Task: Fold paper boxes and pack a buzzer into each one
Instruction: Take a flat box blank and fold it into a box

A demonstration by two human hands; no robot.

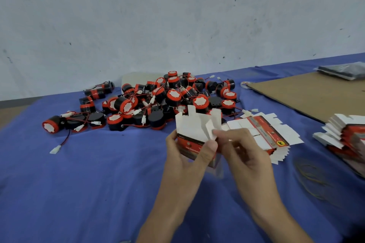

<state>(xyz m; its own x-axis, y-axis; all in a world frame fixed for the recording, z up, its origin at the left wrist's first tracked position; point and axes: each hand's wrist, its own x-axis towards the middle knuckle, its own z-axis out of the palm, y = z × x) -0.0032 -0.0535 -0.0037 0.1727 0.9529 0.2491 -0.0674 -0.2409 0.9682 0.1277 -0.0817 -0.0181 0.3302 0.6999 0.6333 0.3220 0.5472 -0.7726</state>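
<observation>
A red and white paper box (194,130) is held above the blue table cloth, its white top flaps standing open. My left hand (187,156) grips the box's red body from the left, thumb across its front. My right hand (243,148) pinches one white flap at the box's right side. Behind the box lies a big heap of black and red buzzers (169,96) with red wires and white plugs. A fanned stack of flat unfolded boxes (266,134) lies just right of my hands.
A second stack of flat boxes (345,136) sits at the right edge. A brown cardboard sheet (308,92) lies at the back right with a dark plastic bag (343,70) on it. Loose rubber bands (314,175) lie on the blue cloth (79,183). A stray buzzer (52,124) lies at the left.
</observation>
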